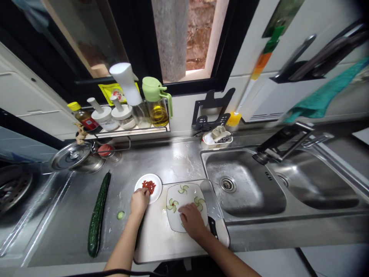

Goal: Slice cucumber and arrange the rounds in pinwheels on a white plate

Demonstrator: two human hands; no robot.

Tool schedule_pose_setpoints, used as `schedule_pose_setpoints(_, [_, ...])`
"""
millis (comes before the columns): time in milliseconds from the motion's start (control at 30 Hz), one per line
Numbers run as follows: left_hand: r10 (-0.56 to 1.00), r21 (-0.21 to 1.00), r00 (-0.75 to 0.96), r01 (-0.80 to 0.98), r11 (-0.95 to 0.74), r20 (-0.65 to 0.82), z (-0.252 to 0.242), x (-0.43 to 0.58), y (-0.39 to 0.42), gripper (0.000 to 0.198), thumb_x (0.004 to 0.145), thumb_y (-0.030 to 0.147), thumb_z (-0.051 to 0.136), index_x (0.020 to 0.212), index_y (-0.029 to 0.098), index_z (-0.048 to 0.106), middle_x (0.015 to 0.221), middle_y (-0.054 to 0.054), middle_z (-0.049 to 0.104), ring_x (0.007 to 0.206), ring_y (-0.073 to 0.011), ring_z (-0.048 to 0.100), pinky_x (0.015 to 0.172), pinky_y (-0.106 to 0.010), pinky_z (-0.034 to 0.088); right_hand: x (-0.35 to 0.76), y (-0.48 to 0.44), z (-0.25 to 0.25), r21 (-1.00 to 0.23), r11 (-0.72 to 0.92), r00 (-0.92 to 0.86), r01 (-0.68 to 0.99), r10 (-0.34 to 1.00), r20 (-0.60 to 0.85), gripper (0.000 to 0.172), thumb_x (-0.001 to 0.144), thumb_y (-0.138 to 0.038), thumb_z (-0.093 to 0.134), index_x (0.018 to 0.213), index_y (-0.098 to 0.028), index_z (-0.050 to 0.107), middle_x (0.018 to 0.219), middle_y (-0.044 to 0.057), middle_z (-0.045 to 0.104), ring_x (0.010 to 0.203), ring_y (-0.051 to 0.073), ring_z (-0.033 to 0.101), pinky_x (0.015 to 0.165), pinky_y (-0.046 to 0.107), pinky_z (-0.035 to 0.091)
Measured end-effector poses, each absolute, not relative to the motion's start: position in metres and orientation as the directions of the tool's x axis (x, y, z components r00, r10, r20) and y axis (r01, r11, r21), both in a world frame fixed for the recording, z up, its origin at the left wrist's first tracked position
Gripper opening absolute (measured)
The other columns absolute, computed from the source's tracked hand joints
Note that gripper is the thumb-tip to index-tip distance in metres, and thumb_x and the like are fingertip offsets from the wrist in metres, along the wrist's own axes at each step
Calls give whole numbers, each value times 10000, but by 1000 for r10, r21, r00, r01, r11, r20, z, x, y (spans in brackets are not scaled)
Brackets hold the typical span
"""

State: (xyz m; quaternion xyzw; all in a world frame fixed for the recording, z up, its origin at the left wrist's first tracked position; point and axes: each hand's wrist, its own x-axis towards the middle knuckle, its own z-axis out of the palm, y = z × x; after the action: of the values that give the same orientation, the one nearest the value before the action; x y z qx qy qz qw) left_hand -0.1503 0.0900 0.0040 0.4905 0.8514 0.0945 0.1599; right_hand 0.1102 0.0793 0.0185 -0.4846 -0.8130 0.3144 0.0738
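Observation:
My left hand reaches over the rim of a small round white plate. Its fingertips are pinched together at a pile of small red pieces; whatever is between them is too small to make out. My right hand hovers over a square white plate, thumb and fingers apart, with nothing visible in it. Thin green-edged cucumber slices lie there in pinwheel shapes; the left pinwheel has a red spot at its centre. My right hand partly covers the lowest one. Under the plate is a white cutting board.
A black-handled knife lies at the board's right side. To the left are a whole cucumber and a cucumber end. A double sink with a faucet is on the right. Seasoning jars and an oil bottle stand behind.

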Motion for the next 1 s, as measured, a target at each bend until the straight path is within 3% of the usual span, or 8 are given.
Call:
schedule_pose_setpoints(400, [852,498,-521,728,472,-47,12,-142,80,220,768,276,499,800,199,703,840,-42,713,765,-148,629,777,-240,449,118,84,22,-594,294,-486,749,853,-191,213,825,-149,448,888,-189,648,894,43,635,913,195,504,868,304,330])
schedule_pose_setpoints(533, [923,658,-380,682,320,-56,20,-113,88,239,782,300,496,817,199,710,862,-38,718,779,-150,634,770,-252,466,119,93,20,-563,289,-459,775,869,-185,212,817,-139,461,900,-199,646,907,37,642,902,189,514,908,322,306])
schedule_pose_setpoints(667, [976,737,-213,651,183,-54,22,-74,103,229,780,254,503,810,181,718,890,-57,719,828,-170,638,804,-290,474,121,106,22,-538,274,-423,797,890,-173,229,831,-159,450,927,-194,655,898,45,647,889,195,512,863,309,330])
schedule_pose_setpoints(1000, [992,675,-37,729,110,-121,21,-25,130,217,802,202,496,814,184,712,831,-62,696,827,-179,607,798,-287,442,128,125,20,-549,242,-371,800,919,-136,294,847,-170,428,1063,-191,627,982,67,646,944,207,507,891,324,332])
